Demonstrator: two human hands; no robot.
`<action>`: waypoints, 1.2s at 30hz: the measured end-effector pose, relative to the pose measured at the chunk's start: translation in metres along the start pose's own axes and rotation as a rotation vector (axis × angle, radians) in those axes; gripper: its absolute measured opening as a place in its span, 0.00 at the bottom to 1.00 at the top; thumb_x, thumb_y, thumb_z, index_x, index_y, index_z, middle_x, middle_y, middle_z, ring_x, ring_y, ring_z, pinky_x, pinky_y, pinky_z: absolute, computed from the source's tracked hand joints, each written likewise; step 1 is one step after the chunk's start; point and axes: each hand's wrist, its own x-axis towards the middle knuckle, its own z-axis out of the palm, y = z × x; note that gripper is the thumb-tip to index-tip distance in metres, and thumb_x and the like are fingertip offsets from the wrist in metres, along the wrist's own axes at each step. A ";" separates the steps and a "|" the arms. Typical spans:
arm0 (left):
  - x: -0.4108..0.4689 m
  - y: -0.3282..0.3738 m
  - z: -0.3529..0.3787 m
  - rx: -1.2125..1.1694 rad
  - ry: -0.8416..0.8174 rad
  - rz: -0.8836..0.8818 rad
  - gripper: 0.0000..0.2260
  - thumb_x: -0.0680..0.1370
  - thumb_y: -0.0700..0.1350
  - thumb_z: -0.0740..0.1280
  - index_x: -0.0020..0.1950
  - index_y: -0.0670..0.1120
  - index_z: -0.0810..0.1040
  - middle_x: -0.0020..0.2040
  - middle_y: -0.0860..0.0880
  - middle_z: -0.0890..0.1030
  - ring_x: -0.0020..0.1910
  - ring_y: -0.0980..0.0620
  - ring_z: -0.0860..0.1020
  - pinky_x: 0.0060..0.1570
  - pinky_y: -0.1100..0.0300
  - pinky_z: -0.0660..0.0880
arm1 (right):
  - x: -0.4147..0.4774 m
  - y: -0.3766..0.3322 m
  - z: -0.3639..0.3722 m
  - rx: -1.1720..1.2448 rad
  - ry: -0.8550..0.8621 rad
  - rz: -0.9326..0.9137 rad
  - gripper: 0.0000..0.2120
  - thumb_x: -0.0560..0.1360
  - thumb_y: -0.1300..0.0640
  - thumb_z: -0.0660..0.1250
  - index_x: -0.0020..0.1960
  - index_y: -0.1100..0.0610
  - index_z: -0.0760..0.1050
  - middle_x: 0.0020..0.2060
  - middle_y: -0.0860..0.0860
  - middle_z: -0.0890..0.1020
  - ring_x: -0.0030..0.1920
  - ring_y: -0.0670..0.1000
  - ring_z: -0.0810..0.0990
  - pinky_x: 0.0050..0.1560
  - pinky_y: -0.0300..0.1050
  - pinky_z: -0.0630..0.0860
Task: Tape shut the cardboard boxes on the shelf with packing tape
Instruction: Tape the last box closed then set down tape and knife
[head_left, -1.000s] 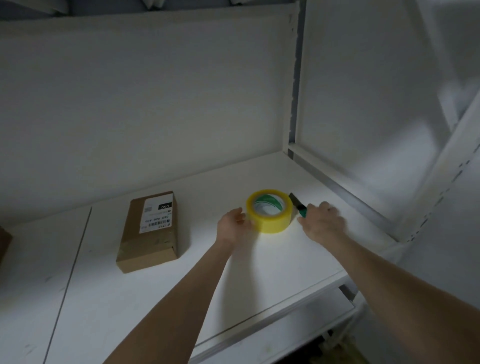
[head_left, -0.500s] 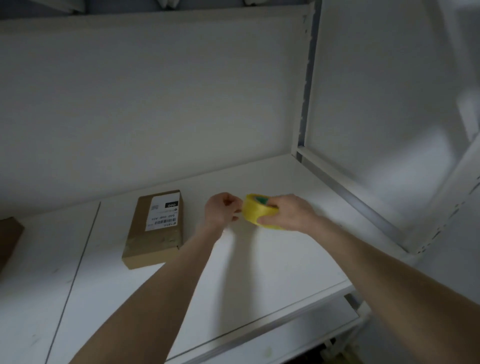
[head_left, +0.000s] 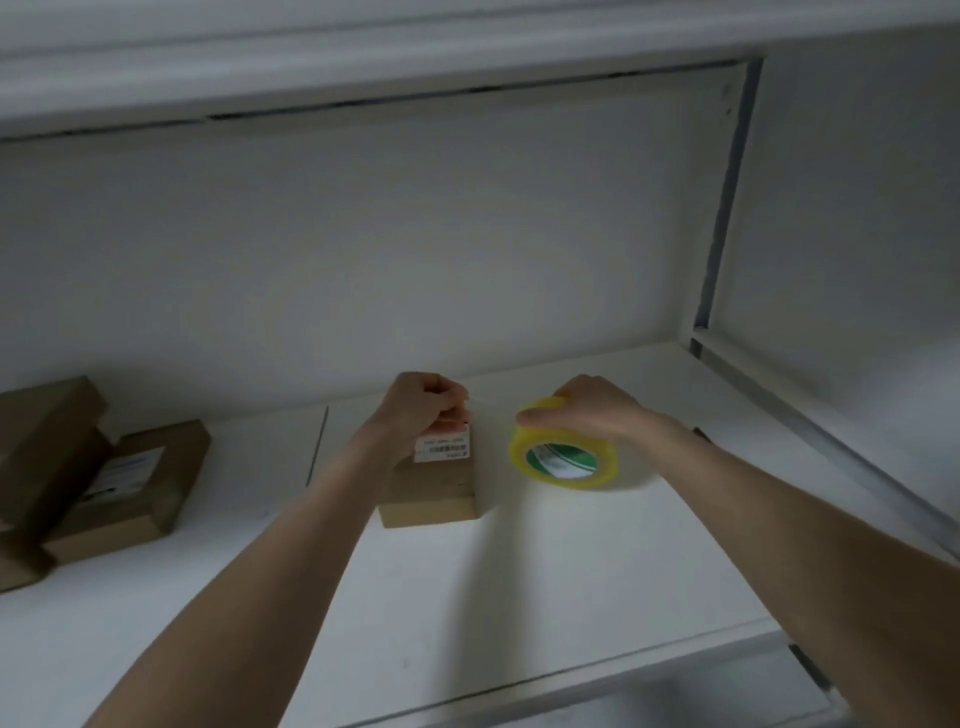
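Yellow roll (head_left: 563, 462) now lifted, gripped in our right hand (head_left: 592, 410); our left hand (head_left: 421, 408) pinches the tape end (head_left: 469, 409) over the box (head_left: 431, 491). We can start sealing.

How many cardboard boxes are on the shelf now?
4. The middle box sits under the left hand. Three crowd the far left: a front box, a rear box behind it, a corner box cut by the edge. More may be hidden.

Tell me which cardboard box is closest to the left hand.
The lone middle box, right beneath the left hand; the other boxes sit stacked at the far left.
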 end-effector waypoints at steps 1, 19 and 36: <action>-0.001 -0.002 -0.008 -0.002 0.013 -0.004 0.07 0.79 0.34 0.64 0.42 0.40 0.77 0.36 0.42 0.78 0.26 0.59 0.79 0.28 0.68 0.77 | 0.001 -0.006 0.002 0.078 -0.031 0.001 0.25 0.66 0.30 0.70 0.34 0.52 0.72 0.32 0.47 0.77 0.35 0.48 0.77 0.34 0.42 0.69; -0.008 -0.065 -0.115 -0.181 0.095 -0.144 0.04 0.78 0.35 0.66 0.43 0.40 0.78 0.29 0.49 0.81 0.28 0.58 0.80 0.30 0.67 0.77 | 0.015 -0.042 0.018 0.173 -0.210 0.022 0.20 0.71 0.36 0.70 0.41 0.55 0.81 0.35 0.50 0.82 0.36 0.49 0.79 0.39 0.42 0.73; 0.008 -0.114 -0.106 0.014 0.171 -0.272 0.03 0.76 0.36 0.68 0.48 0.36 0.79 0.35 0.44 0.77 0.32 0.52 0.76 0.26 0.67 0.76 | 0.037 -0.072 0.059 -0.563 -0.190 0.076 0.29 0.68 0.28 0.65 0.50 0.54 0.69 0.39 0.49 0.74 0.46 0.53 0.75 0.45 0.44 0.69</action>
